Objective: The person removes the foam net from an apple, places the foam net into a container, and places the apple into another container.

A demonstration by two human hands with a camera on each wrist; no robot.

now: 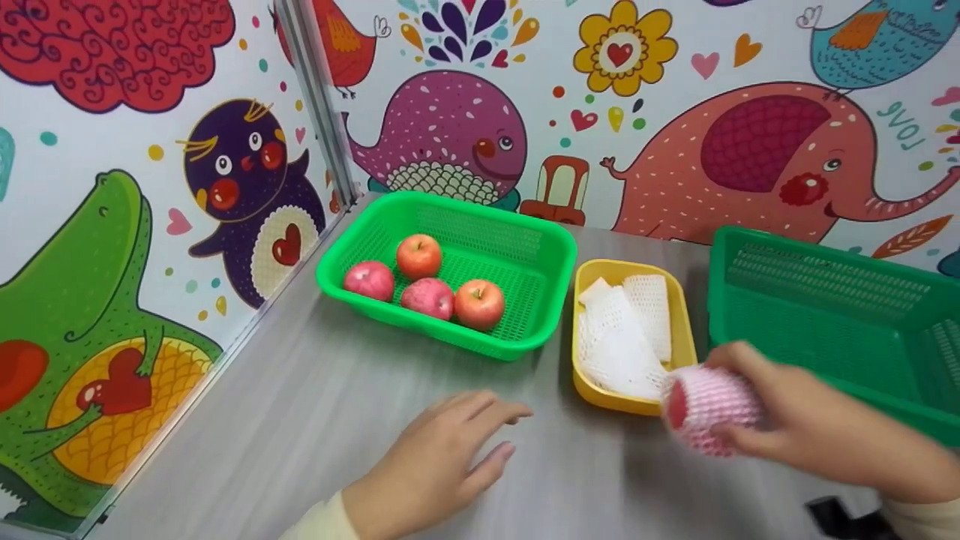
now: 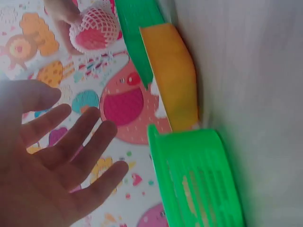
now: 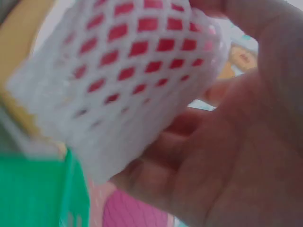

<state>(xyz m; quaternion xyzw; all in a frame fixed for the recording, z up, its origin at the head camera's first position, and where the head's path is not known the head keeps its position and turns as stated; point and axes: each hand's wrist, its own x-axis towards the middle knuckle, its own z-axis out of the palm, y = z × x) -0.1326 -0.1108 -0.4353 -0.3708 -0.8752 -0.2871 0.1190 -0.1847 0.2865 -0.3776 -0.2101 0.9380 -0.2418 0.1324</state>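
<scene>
My right hand (image 1: 795, 420) grips an apple in a white foam net sleeve (image 1: 716, 409), held up at the near right corner of the yellow bin. Red skin of the apple (image 2: 92, 39) shows at the sleeve's end and, in the right wrist view, through the net's holes (image 3: 139, 47). My left hand (image 1: 439, 457) hovers over the table in front of the baskets, fingers loosely spread, holding nothing. White foam net sleeves (image 1: 626, 337) lie flat in the yellow bin (image 1: 621, 401). Several bare apples, among them a red one (image 1: 427, 298), sit in the bright green basket (image 1: 442, 334).
A darker green basket (image 1: 817, 352) stands on the right, beside the yellow bin. The grey table (image 1: 300, 420) meets patterned wall panels (image 1: 555, 112) at the back and left. A small black object (image 1: 832, 514) shows at the lower right, by the right sleeve.
</scene>
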